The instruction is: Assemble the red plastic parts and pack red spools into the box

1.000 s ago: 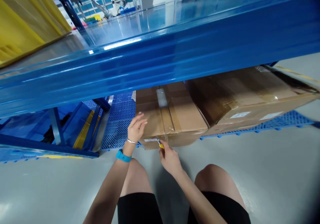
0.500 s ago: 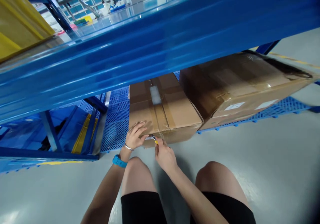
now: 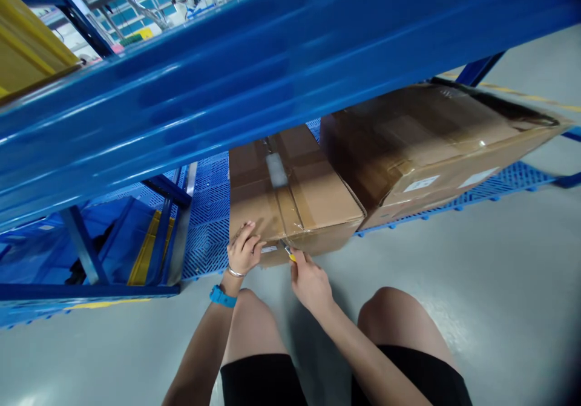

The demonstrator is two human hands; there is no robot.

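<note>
A taped cardboard box (image 3: 327,197) lies on the low blue slatted platform, its near end facing me. My right hand (image 3: 311,282) is closed around a yellow utility knife (image 3: 292,256), whose blade points at the top front edge of the box by the centre tape. Whether the tip touches the cardboard I cannot tell. My left hand (image 3: 244,252) rests at the front left corner of the same box, fingers apart on the top and holding nothing. Close to its thumb, a white label (image 3: 269,249) shows on the front face.
A larger cardboard box (image 3: 436,152) stands to the right. Across the view above the boxes runs a blue shelf beam (image 3: 272,73). Blue slatted platform (image 3: 209,212) shows at left, near a rack post (image 3: 86,242). A yellow bin (image 3: 31,43) sits upper left.
My right hand has moved the knife slightly right, toward the centre tape seam. My left hand's fingers have lifted and curled a little. The whole view has shifted slightly.
</note>
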